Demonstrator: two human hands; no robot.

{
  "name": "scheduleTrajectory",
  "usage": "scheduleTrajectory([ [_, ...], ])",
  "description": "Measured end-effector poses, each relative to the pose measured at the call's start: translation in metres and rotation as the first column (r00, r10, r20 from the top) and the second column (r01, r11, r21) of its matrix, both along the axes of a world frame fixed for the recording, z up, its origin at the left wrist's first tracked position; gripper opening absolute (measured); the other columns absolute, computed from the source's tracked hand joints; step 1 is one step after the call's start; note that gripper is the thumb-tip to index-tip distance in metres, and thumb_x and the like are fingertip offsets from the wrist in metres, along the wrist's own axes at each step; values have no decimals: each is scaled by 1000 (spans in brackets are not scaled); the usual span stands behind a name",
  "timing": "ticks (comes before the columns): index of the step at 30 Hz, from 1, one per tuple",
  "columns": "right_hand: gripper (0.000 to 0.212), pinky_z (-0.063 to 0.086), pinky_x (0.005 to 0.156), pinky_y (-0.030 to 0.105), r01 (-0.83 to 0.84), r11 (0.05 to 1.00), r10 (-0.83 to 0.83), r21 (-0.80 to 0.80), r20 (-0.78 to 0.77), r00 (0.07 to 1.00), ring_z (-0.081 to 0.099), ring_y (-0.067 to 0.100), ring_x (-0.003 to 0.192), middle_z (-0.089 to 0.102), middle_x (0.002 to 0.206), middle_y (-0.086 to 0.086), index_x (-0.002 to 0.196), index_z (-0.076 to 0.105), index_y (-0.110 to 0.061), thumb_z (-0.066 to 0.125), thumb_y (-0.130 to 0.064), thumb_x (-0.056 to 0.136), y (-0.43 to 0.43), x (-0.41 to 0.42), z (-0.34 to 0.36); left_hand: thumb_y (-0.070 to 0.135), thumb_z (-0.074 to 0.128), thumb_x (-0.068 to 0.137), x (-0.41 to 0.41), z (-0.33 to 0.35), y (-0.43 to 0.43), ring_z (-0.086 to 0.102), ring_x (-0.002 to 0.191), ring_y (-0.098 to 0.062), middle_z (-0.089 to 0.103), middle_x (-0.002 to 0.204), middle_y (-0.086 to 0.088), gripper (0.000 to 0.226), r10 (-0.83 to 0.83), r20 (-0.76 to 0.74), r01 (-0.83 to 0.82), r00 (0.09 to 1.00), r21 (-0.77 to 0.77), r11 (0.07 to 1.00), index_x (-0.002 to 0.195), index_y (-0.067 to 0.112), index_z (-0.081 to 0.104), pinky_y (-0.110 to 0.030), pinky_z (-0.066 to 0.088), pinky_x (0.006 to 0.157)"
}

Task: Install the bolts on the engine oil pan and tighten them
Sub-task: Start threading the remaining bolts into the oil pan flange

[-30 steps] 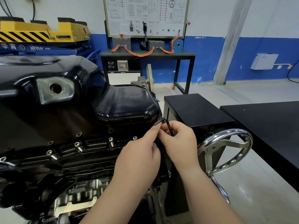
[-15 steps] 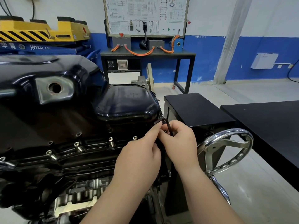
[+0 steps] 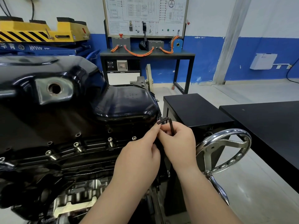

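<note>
Now the right hand (image 3: 178, 141) is gripping the hex key (image 3: 171, 126) by its downward shank, the left hand (image 3: 139, 152) pinching its tip, aimed left at the oil pan (image 3: 126, 104).

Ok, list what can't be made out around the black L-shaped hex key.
Head view:
Bolt under black L-shaped hex key: hidden by left hand.
Key's lower shaft: buried in right hand.
Left hand's hold, pinch or touch: hidden by its back.
Text on white wall chart: too small.

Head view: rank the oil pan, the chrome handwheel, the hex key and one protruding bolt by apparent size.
1. oil pan, though it is nearest the camera, which enlarges it
2. handwheel
3. hex key, partly hidden
4. bolt
</note>
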State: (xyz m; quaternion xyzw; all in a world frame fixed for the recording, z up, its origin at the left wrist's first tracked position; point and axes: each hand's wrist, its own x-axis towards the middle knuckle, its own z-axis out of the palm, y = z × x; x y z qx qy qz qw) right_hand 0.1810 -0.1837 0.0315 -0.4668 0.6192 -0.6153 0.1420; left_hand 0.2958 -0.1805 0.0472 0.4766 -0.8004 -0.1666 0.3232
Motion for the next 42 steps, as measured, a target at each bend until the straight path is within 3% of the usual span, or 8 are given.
scheduleTrajectory([
  [4, 19, 35, 49, 14, -45, 999, 44, -26, -40, 998, 43, 5, 54, 51, 52, -7, 65, 63, -12, 66, -22, 81, 6, -1, -2, 22, 41, 90, -1, 0, 0, 49, 55, -13, 47, 53, 5, 63, -8, -1, 8, 1000, -3, 1000, 130, 61, 12, -26, 36, 48],
  [9, 22, 44, 59, 32, 18, 1000, -19, -19, -53, 998, 53, 13, 63, 60, 63, 4, 70, 65, -1, 66, -20, 81, 3, 3, -2, 22, 41, 90, -1, -1, -1, 50, 57, -13, 48, 54, 5, 65, -5, 21, 5, 1000, 8, 1000, 133, 61, 13, -27, 39, 50],
  [13, 18, 36, 51, 28, -4, 1000, 4, 22, -22, 1000, 40, 8, 52, 53, 52, -1, 66, 66, -8, 67, -21, 78, 1, -1, 1, 22, 42, 90, -1, 0, 1, 45, 53, -13, 43, 51, 7, 68, -19, 21, 19, 1000, 15, 1000, 133, 64, 11, -27, 35, 48],
  [22, 25, 48, 60, 37, -4, 1000, 4, -1, -26, 1000, 55, 16, 64, 61, 64, 6, 68, 64, -1, 65, -22, 81, 3, 1, -3, 21, 43, 89, -1, -2, -2, 46, 54, -11, 43, 50, 7, 66, -26, -10, 26, 1000, 7, 1000, 131, 62, 12, -26, 38, 49],
  [29, 18, 35, 48, 17, -27, 1000, 27, 2, 23, 999, 41, 3, 50, 52, 51, -7, 64, 63, -11, 68, -21, 79, 1, -1, -1, 21, 45, 88, 0, -2, -1, 41, 49, -9, 48, 49, 15, 73, -66, -22, 66, 998, 23, 998, 126, 69, 6, -24, 34, 48],
  [35, 21, 47, 59, 36, -31, 999, 31, -37, 5, 1000, 54, 21, 64, 60, 61, 7, 70, 65, -3, 66, -21, 82, 4, 1, -3, 22, 46, 88, 1, -3, -2, 42, 48, -9, 45, 46, 10, 70, -61, -21, 62, 998, 42, 997, 126, 68, 8, -24, 36, 47],
  [39, 16, 36, 47, 14, -22, 999, 24, -29, 37, 999, 45, 4, 51, 56, 54, -6, 64, 66, -14, 70, -19, 78, 1, 1, -1, 22, 46, 89, 3, -4, -3, 40, 45, -8, 48, 48, 13, 69, -98, -72, 104, 993, 94, 990, 128, 68, 13, -21, 35, 47],
  [42, 18, 35, 47, 10, -68, 997, 69, -27, 42, 997, 42, 1, 48, 50, 50, -14, 64, 63, -20, 72, -21, 78, 6, 2, 1, 24, 48, 90, 6, -4, 2, 37, 40, -4, 42, 43, 10, 61, -118, -274, 163, 955, 148, 975, 123, 70, 27, -13, 31, 43],
])
